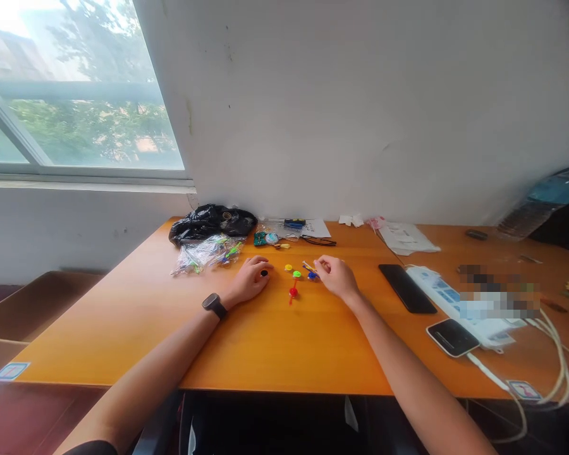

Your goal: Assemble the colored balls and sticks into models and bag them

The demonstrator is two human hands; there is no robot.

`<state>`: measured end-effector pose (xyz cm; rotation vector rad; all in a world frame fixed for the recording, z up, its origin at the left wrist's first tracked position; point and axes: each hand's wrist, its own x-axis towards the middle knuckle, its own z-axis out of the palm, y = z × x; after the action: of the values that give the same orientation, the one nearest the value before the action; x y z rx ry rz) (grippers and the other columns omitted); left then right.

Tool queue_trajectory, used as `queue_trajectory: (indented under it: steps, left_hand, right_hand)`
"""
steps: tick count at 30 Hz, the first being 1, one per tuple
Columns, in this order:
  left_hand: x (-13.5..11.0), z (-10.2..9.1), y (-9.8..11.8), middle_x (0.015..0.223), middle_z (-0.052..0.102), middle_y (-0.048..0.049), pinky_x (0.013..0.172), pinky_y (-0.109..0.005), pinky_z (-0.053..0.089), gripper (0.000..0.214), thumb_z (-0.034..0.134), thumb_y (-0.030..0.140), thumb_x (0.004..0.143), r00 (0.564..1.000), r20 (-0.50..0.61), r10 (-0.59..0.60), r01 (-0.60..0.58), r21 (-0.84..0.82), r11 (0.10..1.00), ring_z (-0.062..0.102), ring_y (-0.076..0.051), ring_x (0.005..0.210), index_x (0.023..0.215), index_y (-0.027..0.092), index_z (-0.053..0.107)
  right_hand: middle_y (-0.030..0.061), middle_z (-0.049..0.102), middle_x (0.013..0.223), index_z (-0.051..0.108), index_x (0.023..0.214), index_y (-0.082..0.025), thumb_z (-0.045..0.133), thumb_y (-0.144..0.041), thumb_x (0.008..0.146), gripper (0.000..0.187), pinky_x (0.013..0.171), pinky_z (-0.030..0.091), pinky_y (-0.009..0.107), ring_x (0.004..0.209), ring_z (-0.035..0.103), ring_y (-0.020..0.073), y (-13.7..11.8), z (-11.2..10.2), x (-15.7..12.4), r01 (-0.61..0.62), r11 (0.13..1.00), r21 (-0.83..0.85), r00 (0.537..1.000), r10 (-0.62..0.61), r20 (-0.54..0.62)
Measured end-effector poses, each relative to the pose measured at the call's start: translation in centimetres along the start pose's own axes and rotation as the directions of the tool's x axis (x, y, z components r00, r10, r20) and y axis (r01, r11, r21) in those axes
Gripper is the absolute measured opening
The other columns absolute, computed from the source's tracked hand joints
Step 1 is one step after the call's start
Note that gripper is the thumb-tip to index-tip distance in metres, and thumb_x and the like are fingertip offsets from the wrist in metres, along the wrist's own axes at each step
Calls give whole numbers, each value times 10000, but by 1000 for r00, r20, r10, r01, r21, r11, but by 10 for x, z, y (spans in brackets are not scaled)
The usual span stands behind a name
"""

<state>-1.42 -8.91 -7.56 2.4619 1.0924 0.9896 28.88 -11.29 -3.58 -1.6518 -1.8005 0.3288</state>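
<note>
My left hand [250, 280], with a black watch on its wrist, rests on the orange table [275, 341] with fingers curled around a small black round piece [264, 273]. My right hand [336, 275] lies just to the right, its fingertips pinched on a thin stick with a blue part [309, 270]. Between the hands lie small coloured pieces: a yellow one [288, 267], a green one [296, 274] and a red one on a stick [293, 292].
Clear bags of coloured parts [208, 253] and a black plastic bag [211, 221] lie behind my left hand. A black phone [406, 288], a second phone [452, 337], a white power strip [455, 303] with cables and papers [405, 239] sit to the right. A wall stands behind the table.
</note>
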Motion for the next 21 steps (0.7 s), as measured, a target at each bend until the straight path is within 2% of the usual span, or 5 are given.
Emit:
queue_trajectory:
  steps: [3,9,17,19,21]
  left_hand:
    - [1,-2,-1,1232,662,-127,1058,-486,555,264,603,182,966,1000,-27,13,-13,-8,1000,639,-293,1167,1187,229,741]
    - [0,-1,-2,1199,660,-121,992,-441,584,222,590,191,980,999,-32,10,-11,-32,999,652,-265,1102,1135,216,747]
    - [-1,1,1,1221,645,-119,873,-369,610,213,567,267,1023,1000,-13,-5,4,-97,995,684,-214,979,1122,207,745]
    - [0,1,2,1227,649,-124,880,-381,613,225,566,275,1025,1000,-9,-8,8,-90,996,684,-224,994,1150,207,740]
    - [0,1,3,1243,655,-133,938,-417,608,251,569,278,1027,1000,-23,-3,1,-64,998,673,-252,1069,1211,213,727]
  right_hand:
    - [10,677,655,720,798,-219,638,-299,899,154,553,300,290,598,559,170,6,-2,3,-22,990,-137,998,31,61]
    - [30,740,734,786,833,-217,669,-270,884,138,600,352,283,677,626,183,8,3,2,21,993,-118,990,-4,139]
    - [87,816,952,827,1059,-178,554,-370,976,344,740,509,337,757,689,229,8,19,-3,116,982,149,956,-151,251]
    - [94,822,1089,823,1148,-195,502,-438,1017,424,893,548,397,935,734,269,3,19,-4,111,956,271,924,-200,326]
    - [75,789,1268,812,1222,-245,436,-502,1057,485,1061,513,447,1194,700,290,-1,17,-4,93,919,383,886,-252,389]
